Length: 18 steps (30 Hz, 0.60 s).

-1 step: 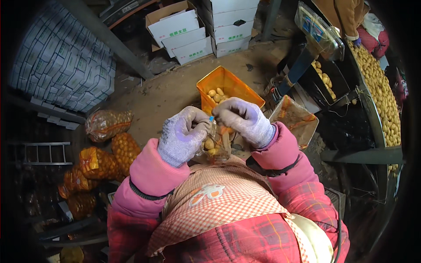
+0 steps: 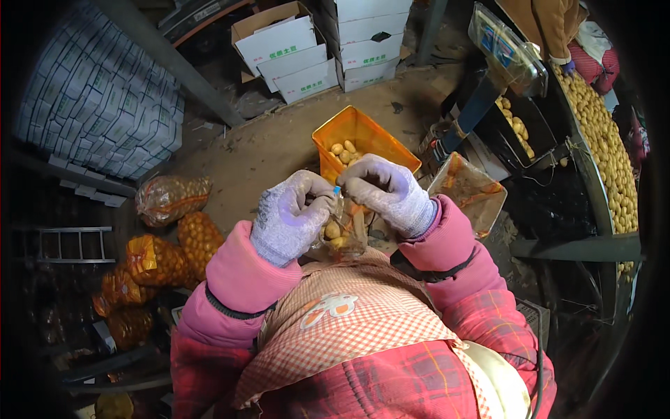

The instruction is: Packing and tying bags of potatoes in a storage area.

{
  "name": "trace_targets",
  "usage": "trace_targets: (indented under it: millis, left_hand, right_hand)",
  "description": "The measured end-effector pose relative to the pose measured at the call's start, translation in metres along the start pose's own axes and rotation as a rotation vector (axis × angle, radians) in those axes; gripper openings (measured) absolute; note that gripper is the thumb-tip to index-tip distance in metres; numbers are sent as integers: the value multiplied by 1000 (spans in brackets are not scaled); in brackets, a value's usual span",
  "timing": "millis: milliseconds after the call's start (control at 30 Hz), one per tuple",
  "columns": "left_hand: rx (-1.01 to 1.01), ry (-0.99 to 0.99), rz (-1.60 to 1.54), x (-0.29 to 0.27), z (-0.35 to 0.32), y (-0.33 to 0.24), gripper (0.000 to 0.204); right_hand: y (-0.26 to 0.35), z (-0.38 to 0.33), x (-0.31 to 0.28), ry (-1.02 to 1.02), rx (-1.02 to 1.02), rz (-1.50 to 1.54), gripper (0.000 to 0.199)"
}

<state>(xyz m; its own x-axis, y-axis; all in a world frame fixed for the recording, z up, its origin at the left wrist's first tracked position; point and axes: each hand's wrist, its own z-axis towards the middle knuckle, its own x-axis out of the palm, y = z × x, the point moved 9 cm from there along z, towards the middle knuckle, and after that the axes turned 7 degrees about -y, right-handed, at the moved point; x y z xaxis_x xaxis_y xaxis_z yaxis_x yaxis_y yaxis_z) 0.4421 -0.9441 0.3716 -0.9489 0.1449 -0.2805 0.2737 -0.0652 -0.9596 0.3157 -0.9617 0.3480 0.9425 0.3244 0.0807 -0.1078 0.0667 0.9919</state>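
Note:
In front of my apron, both gloved hands are at the gathered neck of a clear plastic bag (image 2: 357, 234) with potatoes in it. My left hand (image 2: 287, 218) is closed in a pinch on the neck. A small blue tie (image 2: 337, 190) shows at its fingertips. My right hand (image 2: 391, 197) is curled, with thumb and fingertips together beside the tie; what they pinch is hidden. Just beyond the hands stands an orange crate (image 2: 380, 133) with several potatoes (image 2: 343, 149) inside.
Filled potato bags (image 2: 171, 199) lie on the floor at left, near stacked white cartons (image 2: 105, 105). More cartons (image 2: 300, 56) stand ahead. At right are a plastic-wrapped scale display (image 2: 506, 49), a plastic-lined box (image 2: 467, 192), a potato-covered sorting table (image 2: 604, 150) and another person's sleeve (image 2: 551, 28).
The fingers of my right hand have shifted slightly, and a gap now shows between thumb and forefinger. My left hand and the bag stay in place.

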Motion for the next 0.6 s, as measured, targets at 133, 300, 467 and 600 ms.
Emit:
trace_targets:
  millis: [133,300,467,600]
  left_hand:
    - [88,17,195,6,2,-6,5]
    - [121,60,344,16,5,-3,6]
    - [89,15,370,23,1,3,7]
    - [425,-83,571,32,-3,-14,12]
  right_hand:
    - [-8,-5,2,12,43,72,12]
    - [-3,-8,4,134,-93,-108,12]
    - [-15,-6,4,146,-68,-302,11]
    - [-46,-10,-1,97,143,-68,8]
